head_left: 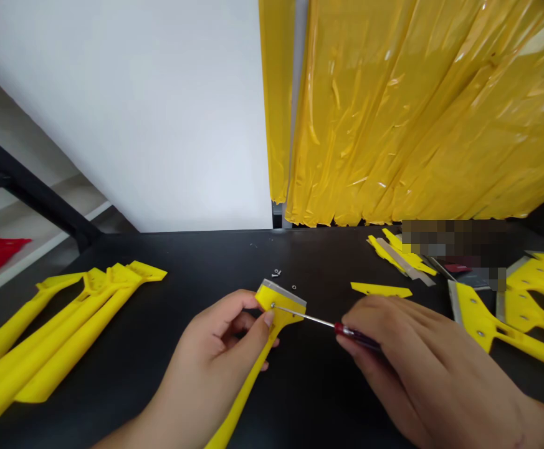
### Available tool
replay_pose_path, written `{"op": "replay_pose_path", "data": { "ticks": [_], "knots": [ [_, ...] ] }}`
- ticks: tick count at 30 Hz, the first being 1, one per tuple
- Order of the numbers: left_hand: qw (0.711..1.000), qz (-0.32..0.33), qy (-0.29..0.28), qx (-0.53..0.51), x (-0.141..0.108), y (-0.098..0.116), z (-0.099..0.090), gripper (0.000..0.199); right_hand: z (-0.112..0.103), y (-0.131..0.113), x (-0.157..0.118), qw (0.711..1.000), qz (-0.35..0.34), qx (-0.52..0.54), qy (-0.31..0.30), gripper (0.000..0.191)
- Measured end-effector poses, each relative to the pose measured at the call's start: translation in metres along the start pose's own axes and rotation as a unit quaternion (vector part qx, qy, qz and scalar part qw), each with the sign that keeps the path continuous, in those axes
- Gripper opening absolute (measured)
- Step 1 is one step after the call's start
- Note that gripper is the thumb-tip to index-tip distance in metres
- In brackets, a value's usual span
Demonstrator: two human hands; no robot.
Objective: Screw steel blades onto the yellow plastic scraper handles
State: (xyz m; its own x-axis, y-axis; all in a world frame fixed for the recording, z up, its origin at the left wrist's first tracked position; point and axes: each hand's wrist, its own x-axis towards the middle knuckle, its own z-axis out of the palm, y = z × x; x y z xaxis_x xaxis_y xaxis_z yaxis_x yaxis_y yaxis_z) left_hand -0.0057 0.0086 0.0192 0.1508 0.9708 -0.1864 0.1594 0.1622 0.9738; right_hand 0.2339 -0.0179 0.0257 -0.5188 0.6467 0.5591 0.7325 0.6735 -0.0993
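A yellow scraper (276,324) with a metal blade along its head slants up from the bottom edge. My left hand (229,343) is closed round its neck, thumb on the face just below a small screw. My right hand (407,355) grips the dark red handle of a screwdriver (318,320), whose tip touches that screw at the left of the head. Several small screws and nuts (276,273) lie on the black table just beyond the scraper's head. A loose yellow plate (381,290) rests behind my right hand.
Several yellow handles (80,318) lie on the black table (197,262) at the left. At the right are scrapers with blades (481,318), and behind them yellow plates and strips (396,255). A white panel (159,112) and yellow plastic sheeting (416,112) rise at the back.
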Motion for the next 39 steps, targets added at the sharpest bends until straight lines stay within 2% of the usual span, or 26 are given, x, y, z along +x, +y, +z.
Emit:
{"op": "replay_pose_path", "data": {
  "ticks": [11, 22, 30, 34, 37, 39],
  "knots": [
    [0.999, 0.025, 0.006, 0.041, 0.002, -0.002, -0.004, 0.019, 0.003, -0.002, -0.001, 1.000, 0.022, 0.012, 0.012, 0.004],
    [0.998, 0.015, 0.008, 0.059, 0.001, -0.001, -0.004, 0.022, 0.009, -0.001, -0.003, 0.999, 0.037, 0.038, 0.006, 0.008],
    [0.998, 0.011, 0.014, 0.059, 0.003, -0.003, -0.006, 0.022, 0.014, 0.003, -0.003, 1.000, 0.026, -0.002, -0.005, 0.009],
    [0.999, 0.012, 0.006, 0.044, 0.005, -0.007, -0.007, 0.027, 0.017, 0.005, -0.004, 0.997, 0.028, -0.045, 0.048, 0.013],
    [0.999, 0.008, 0.005, 0.043, 0.005, -0.009, -0.007, 0.027, 0.017, 0.004, -0.004, 1.000, 0.018, -0.006, 0.020, 0.008],
    [0.999, 0.010, 0.005, 0.040, 0.004, -0.010, -0.007, 0.026, 0.015, 0.004, -0.004, 1.000, 0.013, 0.014, 0.014, 0.012]
  ]
}}
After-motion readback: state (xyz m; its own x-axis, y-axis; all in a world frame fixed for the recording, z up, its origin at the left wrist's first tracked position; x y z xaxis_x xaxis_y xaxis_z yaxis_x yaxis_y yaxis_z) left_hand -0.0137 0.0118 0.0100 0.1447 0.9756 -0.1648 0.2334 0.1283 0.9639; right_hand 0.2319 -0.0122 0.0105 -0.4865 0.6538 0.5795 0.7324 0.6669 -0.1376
